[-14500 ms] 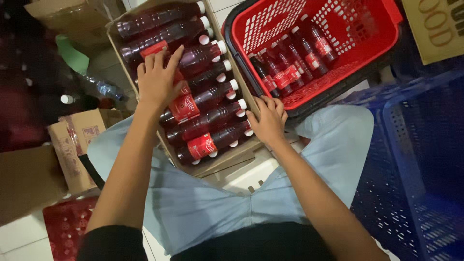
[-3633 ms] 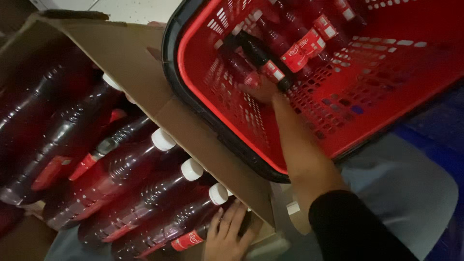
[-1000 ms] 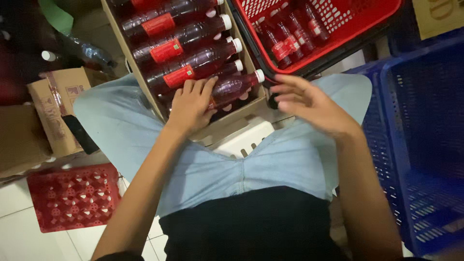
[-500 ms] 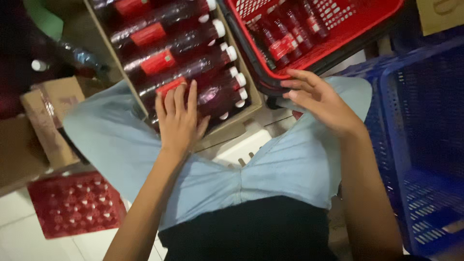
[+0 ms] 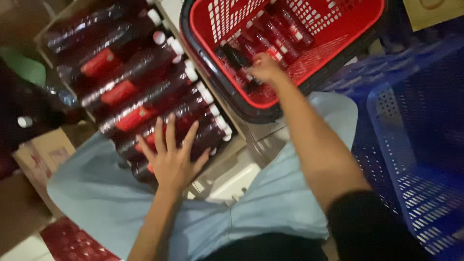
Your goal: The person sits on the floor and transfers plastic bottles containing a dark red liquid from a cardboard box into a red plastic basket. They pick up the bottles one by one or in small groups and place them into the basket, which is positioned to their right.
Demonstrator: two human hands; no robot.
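the left hand (image 5: 170, 159) lies flat with its fingers spread wide, gripping nothing, pressed on the nearest bottles (image 5: 145, 104) of dark red drink in the cardboard box (image 5: 232, 147). these bottles lie on their sides in a tight row, white caps pointing toward the red basket (image 5: 338, 53), red labels around their middles, and the box sits tilted just beyond the person's knees, its near corner over a pale tiled floor (image 5: 263, 140). the right hand (image 5: 263, 67) reaches over the black rim into the red basket and rests on the smaller bottles (image 5: 270, 41) packed along the basket's near-left side; its fingers curl down among them, but whether it is gripping one i cannot tell, since the picture is blurred there. the small bottles hold the same dark red drink and carry red labels, lying side by side against the perforated wall. the rest of the basket floor is bare red plastic mesh. a blue crate (image 5: 415, 145) stands just beside the right forearm, on the right. a smaller cardboard carton (image 5: 41, 150) sits left of the left knee, and a red perforated crate (image 5: 72, 244) lies on the floor at the lower left. the person wears pale blue trousers and a dark sleeve.
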